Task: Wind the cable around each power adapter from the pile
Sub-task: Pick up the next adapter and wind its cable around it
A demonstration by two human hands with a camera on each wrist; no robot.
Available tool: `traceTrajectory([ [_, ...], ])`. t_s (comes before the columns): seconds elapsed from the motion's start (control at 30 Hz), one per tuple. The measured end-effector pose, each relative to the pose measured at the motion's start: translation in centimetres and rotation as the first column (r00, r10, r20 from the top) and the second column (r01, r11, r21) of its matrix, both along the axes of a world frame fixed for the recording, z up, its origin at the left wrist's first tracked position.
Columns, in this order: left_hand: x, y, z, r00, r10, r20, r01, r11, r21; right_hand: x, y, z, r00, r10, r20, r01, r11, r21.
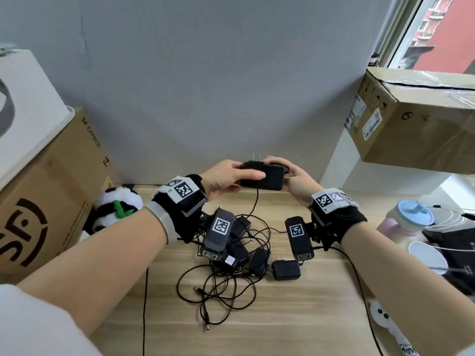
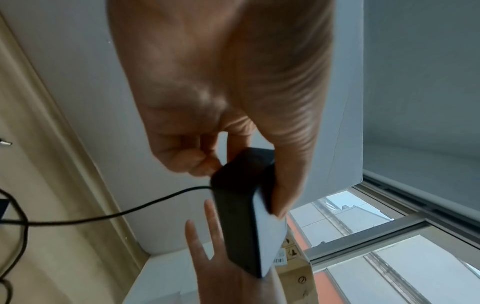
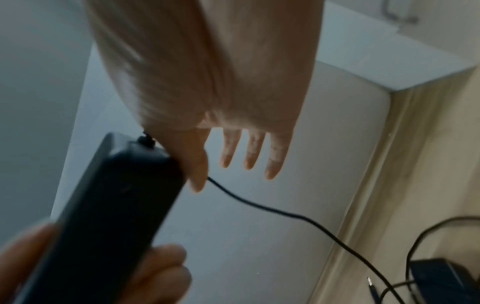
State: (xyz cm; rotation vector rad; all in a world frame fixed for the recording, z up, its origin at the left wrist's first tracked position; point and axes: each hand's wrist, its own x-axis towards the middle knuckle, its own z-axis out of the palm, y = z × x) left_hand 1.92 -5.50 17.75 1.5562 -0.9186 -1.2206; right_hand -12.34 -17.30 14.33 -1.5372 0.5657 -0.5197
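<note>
I hold a black power adapter (image 1: 262,178) (image 2: 239,216) (image 3: 111,205) in the air above the back of the wooden table (image 1: 308,317). My left hand (image 1: 226,177) (image 2: 233,102) grips its left end, thumb on top and fingers underneath. At the adapter's right end, where the cable comes out, my right hand (image 1: 295,178) (image 3: 221,82) pinches the thin black cable (image 1: 256,201) (image 2: 130,209) (image 3: 285,214) between thumb and index finger. Its other fingers are straight. The cable hangs down into the pile of adapters and tangled cables (image 1: 239,253) below my wrists.
An SF cardboard box (image 1: 51,201) and a panda plush (image 1: 115,209) stand at the left. A taped cardboard box (image 1: 416,119) sits on a white shelf at the right. Below it are a blue-lidded cup (image 1: 411,217), a white cup (image 1: 426,255) and a black device (image 1: 452,237).
</note>
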Motion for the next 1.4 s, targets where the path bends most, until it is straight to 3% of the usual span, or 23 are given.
traceTrajectory([
  [0.1, 0.9, 0.0, 0.9, 0.97, 0.132, -0.203, -0.156, 0.982, -0.104, 0.1, 0.2, -0.5, 0.978, 0.012, -0.21, -0.042, 0.989, -0.141],
  [0.23, 2.3, 0.1, 2.0, 0.764, 0.246, -0.596, -0.443, 0.872, -0.208, -0.5, -0.5, -4.4, 0.797, -0.018, -0.603, -0.161, 0.957, -0.241],
  [0.33, 3.7, 0.0, 2.4, 0.636, 0.231, -0.736, -0.55, 0.805, -0.223, -1.5, -0.6, -7.4, 0.704, -0.144, -0.695, -0.049, 0.967, -0.25],
  [0.4, 4.4, 0.0, 2.3, 0.63, 0.247, -0.736, -0.56, 0.801, -0.211, -2.4, -0.8, -8.3, 0.656, -0.213, -0.724, 0.026, 0.965, -0.26],
  [0.5, 4.9, -0.1, 1.2, 0.679, 0.321, -0.66, -0.54, 0.828, -0.153, -2.5, -1.8, -8.0, 0.726, -0.266, -0.635, 0.194, 0.964, -0.182],
  [0.57, 5.1, -0.2, 0.0, 0.707, 0.366, -0.606, -0.513, 0.854, -0.083, -2.0, -2.8, -6.4, 0.817, -0.375, -0.437, 0.356, 0.925, -0.13],
  [0.63, 5.0, 0.0, -1.1, 0.739, 0.391, -0.549, -0.477, 0.879, -0.017, -1.5, -3.6, -3.6, 0.855, -0.478, -0.199, 0.469, 0.878, -0.092],
  [0.73, 4.6, 0.4, -2.4, 0.793, 0.394, -0.465, -0.425, 0.904, 0.042, -1.1, -4.2, 1.4, 0.858, -0.5, 0.121, 0.507, 0.862, -0.034],
  [0.83, 4.2, 0.6, -3.3, 0.833, 0.391, -0.391, -0.384, 0.918, 0.099, -0.9, -3.9, 5.5, 0.854, -0.428, 0.296, 0.473, 0.876, -0.098],
  [0.93, 4.2, 0.5, -4.0, 0.867, 0.391, -0.309, -0.371, 0.92, 0.125, -0.8, -3.1, 7.7, 0.86, -0.38, 0.339, 0.468, 0.853, -0.232],
  [1.0, 4.1, 0.5, -4.3, 0.878, 0.397, -0.268, -0.379, 0.918, 0.121, -0.9, -2.7, 8.1, 0.883, -0.367, 0.293, 0.439, 0.867, -0.236],
  [1.13, 3.9, 0.3, -4.4, 0.903, 0.363, -0.231, -0.352, 0.932, 0.088, -0.8, -1.8, 7.5, 0.964, -0.264, 0.021, 0.264, 0.965, 0.012],
  [1.27, 2.8, -0.1, -4.5, 0.944, 0.268, -0.195, -0.259, 0.963, 0.068, -0.1, -0.2, 6.8, 0.983, -0.146, 0.115, 0.125, 0.976, 0.176],
  [1.4, 1.5, -0.4, -5.1, 0.966, 0.186, -0.182, -0.176, 0.982, 0.068, 0.9, 0.7, 7.0, 0.981, -0.14, 0.136, 0.12, 0.982, 0.145],
])
